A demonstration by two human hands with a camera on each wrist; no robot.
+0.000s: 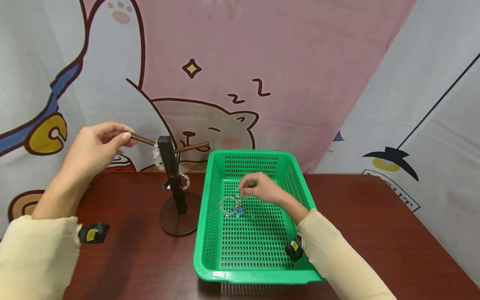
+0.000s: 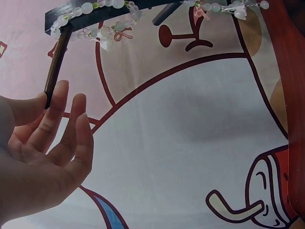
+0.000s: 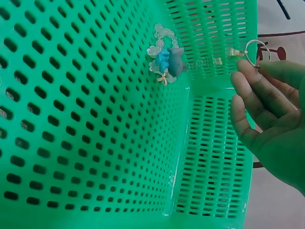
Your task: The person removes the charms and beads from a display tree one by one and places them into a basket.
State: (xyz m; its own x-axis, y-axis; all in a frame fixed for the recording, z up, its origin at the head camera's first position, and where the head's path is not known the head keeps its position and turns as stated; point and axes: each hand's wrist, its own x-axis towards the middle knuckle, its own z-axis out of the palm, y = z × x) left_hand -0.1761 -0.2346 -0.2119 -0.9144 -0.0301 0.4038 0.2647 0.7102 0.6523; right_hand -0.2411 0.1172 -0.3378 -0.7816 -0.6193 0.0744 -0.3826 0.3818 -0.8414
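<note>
My left hand (image 1: 93,146) pinches the end of a brown wooden peg (image 2: 57,64) on a dark jewelry stand (image 1: 171,171). A beaded bracelet (image 2: 87,8) hangs on that peg, close to the post. Lower on the stand hangs another beaded bracelet (image 1: 187,181). Inside the green basket (image 1: 258,276), my right hand (image 1: 264,188) holds a keychain by its metal ring (image 3: 247,46) between thumb and fingertips. The keychain's clear links lead down to a grey charm (image 3: 177,62). Beside the charm, in the basket, is a pale beaded bracelet (image 1: 221,205) with blue decoration.
The basket stands on a dark red-brown table (image 1: 352,233), right of the stand's round base (image 1: 178,227). Behind the table hangs a cartoon-printed cloth (image 1: 300,83). The stand's other upper peg (image 1: 191,147) points right, toward the basket.
</note>
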